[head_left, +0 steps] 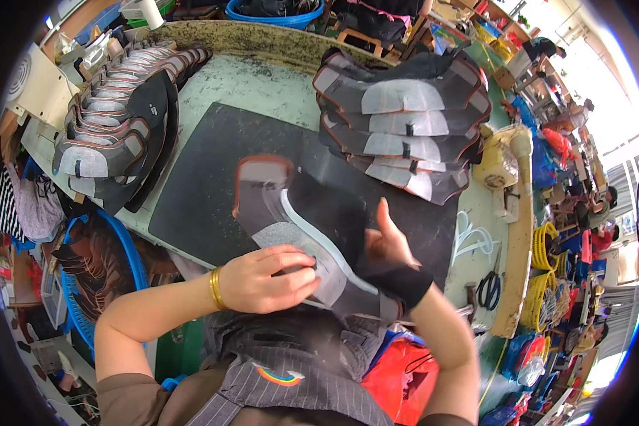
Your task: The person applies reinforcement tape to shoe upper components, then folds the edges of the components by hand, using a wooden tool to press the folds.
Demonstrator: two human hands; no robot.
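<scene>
In front of me a flat dark grey shoe upper (pixel 311 250) lies tilted, with orange-red edging, a pale rough toe patch and a white strip (pixel 312 234) curving along it. My left hand (pixel 280 275), a gold bangle on its wrist, has its fingers bent and closed on the pale patch near the edge. By the black lining (pixel 330 199), my right hand (pixel 390 245) has its thumb stretched upward. Its other fingers are hidden and slightly blurred, so its grip does not show. Black material covers that wrist.
Under the work lies a black mat (pixel 192 184) on a pale worn table (pixel 263 74). Stacked uppers stand at far left (pixel 106 135) and far right (pixel 405 128). Scissors (pixel 488 287) and white strips (pixel 468 234) lie at right. A blue basket (pixel 124 245) sits left.
</scene>
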